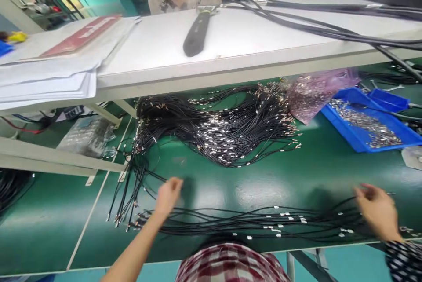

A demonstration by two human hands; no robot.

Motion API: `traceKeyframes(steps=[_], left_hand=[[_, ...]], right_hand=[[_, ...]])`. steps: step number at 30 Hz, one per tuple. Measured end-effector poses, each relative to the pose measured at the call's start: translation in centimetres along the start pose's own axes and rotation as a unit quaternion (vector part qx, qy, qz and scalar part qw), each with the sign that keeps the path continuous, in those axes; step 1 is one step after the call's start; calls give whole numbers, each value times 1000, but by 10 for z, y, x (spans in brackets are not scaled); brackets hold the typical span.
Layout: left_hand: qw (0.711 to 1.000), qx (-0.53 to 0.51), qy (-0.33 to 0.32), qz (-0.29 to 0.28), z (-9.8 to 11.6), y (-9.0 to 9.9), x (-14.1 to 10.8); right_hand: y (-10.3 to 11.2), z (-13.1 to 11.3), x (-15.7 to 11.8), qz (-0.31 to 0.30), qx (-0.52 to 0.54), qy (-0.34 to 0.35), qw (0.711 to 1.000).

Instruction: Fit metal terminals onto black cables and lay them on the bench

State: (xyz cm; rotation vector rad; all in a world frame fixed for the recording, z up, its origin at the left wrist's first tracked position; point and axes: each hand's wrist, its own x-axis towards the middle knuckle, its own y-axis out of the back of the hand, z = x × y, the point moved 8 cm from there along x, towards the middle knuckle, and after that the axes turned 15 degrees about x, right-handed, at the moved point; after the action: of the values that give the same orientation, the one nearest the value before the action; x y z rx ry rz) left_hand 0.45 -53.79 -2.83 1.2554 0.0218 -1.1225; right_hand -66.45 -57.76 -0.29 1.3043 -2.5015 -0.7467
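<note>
Over the front of the green table, my left hand (pixel 169 192) is closed with its fingertips pressed together; what is between them is too small to make out. A thin black cable passes close behind it from the bunch of cables (pixel 132 185) at the left. At the right, my right hand (pixel 379 211) is closed in a pinch on a black cable, whose tip shows just past the fingers. Between and below both hands, several long black cables (pixel 231 220) with white labels lie stretched along the table's front edge.
A large pile of black cables (pixel 224 132) lies under the white shelf (pixel 158 53). To its right are a pink bag (pixel 310 93) of small metal parts and a blue bin (pixel 349 132) of metal connectors. Papers, a dark-handled tool (pixel 198 33) and thick cables rest on the shelf. A person is behind it.
</note>
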Motion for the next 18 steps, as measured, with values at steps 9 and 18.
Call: traceKeyframes(steps=[9,18], left_hand=[[983,-67,-45,-165,131,-113,39],[890,-158,-150,-401,113,-151,-116]], right_hand=[[-212,-55,-127,-423,169,-14,890],[-256,-99,-237,-523,428,-345,652]])
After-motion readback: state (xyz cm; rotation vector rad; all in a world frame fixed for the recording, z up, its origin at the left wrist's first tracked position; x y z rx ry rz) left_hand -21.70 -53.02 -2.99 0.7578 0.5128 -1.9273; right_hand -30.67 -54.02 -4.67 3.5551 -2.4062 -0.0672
